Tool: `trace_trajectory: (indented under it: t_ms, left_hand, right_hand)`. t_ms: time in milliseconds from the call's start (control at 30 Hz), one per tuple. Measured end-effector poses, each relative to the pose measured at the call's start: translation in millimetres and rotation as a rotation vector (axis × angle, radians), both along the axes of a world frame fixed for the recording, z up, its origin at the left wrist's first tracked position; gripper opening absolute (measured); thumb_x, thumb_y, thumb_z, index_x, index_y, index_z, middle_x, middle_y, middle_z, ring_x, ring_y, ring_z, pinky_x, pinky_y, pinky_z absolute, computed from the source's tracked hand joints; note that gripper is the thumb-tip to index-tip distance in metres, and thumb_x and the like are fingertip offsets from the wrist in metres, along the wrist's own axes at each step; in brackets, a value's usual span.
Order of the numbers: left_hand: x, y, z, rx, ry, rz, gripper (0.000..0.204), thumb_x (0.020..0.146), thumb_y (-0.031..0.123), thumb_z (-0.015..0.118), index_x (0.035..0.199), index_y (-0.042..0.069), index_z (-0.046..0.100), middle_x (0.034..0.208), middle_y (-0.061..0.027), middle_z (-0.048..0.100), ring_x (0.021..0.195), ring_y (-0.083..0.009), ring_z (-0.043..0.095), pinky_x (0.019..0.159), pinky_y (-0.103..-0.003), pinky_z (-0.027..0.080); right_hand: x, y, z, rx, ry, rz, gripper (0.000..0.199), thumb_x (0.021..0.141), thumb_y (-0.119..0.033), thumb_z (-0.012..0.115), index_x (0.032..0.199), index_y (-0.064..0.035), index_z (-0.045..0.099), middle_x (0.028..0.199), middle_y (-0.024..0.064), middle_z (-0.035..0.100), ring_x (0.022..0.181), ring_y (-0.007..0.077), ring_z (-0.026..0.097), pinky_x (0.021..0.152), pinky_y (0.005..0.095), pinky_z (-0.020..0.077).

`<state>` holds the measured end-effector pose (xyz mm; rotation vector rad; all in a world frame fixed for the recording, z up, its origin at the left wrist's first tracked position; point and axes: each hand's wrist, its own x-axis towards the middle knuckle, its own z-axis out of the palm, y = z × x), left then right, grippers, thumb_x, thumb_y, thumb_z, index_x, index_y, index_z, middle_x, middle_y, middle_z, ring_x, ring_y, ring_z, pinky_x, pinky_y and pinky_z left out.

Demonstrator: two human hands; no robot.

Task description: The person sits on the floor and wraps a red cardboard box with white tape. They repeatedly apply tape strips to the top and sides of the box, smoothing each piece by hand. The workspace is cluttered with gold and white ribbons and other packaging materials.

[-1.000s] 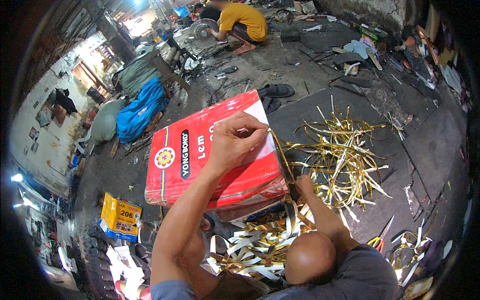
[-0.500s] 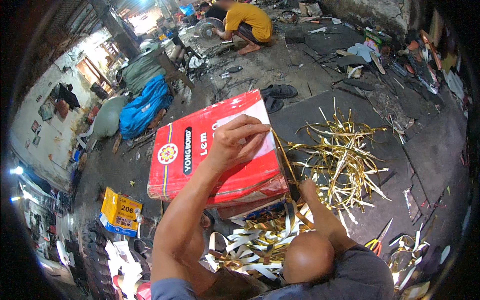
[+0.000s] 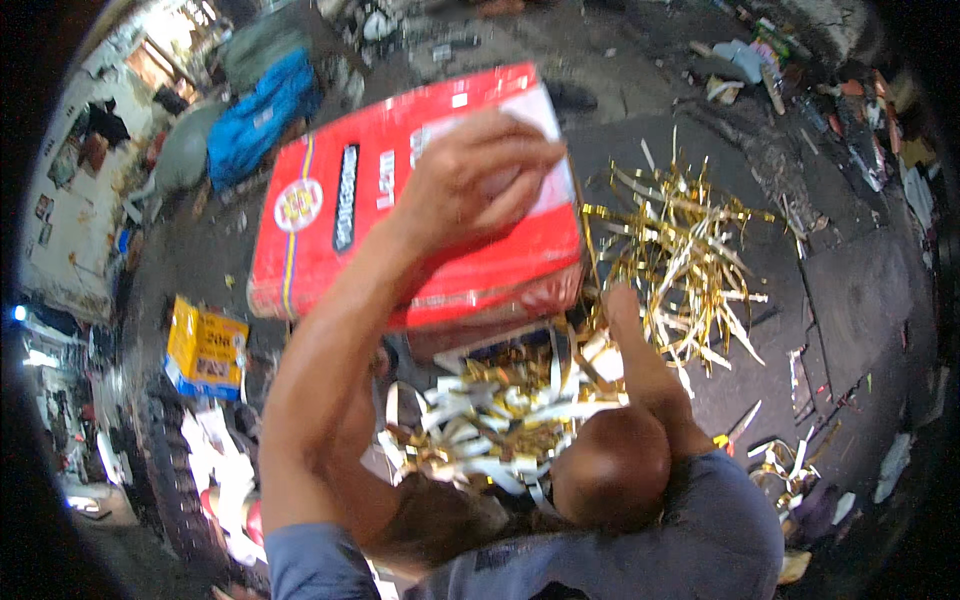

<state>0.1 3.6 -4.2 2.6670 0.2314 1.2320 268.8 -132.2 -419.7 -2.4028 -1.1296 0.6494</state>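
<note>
Resting on top of a large red cardboard box (image 3: 400,215), the left hand (image 3: 480,180) lay with its fingers curled over the box's far right corner, where a white patch showed on the lid. That grip was partly closed, pressing on the box rather than wrapped round anything. The box sat tilted, its near edge wrapped in clear tape, and it covered a second box beneath it.

The right hand (image 3: 622,305) reached down just beside the red box's right lower corner, at the edge of a heap of gold and silver foil strips (image 3: 690,240) spread over the dark floor (image 3: 860,290); whether its fingers were closed on any strip I could not tell, since the fingertips were hidden against the box. More curled strips (image 3: 500,410) lay piled between the forearms, close to a bent knee (image 3: 612,465).

A small yellow carton (image 3: 205,348) stood on the floor to the left, well apart from the red box, and a blue bag (image 3: 262,115) lay beyond it.
</note>
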Motion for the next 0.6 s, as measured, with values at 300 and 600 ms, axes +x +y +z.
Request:
trace_trajectory:
  t_ms: [300,600]
  left_hand:
    - [-15.8,-8.5,8.8,0.054,0.128,0.110,0.042,0.098,0.038,0.064,0.124,0.007,0.073,0.135,-0.0198,0.065,0.127,-0.0404,0.058,0.111,-0.050,0.044]
    - [2.9,-171.7,-81.8,0.028,-0.006,0.229,0.013,0.078,0.021,0.074,0.081,0.012,0.066,0.079,-0.0020,0.061,0.066,-0.0187,0.063,0.054,-0.033,0.052]
  right_hand:
    - [-26.4,-4.1,9.8,-0.082,-0.371,0.172,0.024,0.100,-0.019,0.052,0.104,0.0004,0.065,0.093,0.0260,0.072,0.089,0.0420,0.074,0.075,0.0528,0.0609]
    - [53.9,-20.5,72.0,0.655,1.069,-0.620,0.020,0.105,-0.027,0.062,0.094,-0.0108,0.060,0.061,-0.0008,0.048,0.052,0.0128,0.048,0.047,0.0281,0.0419]
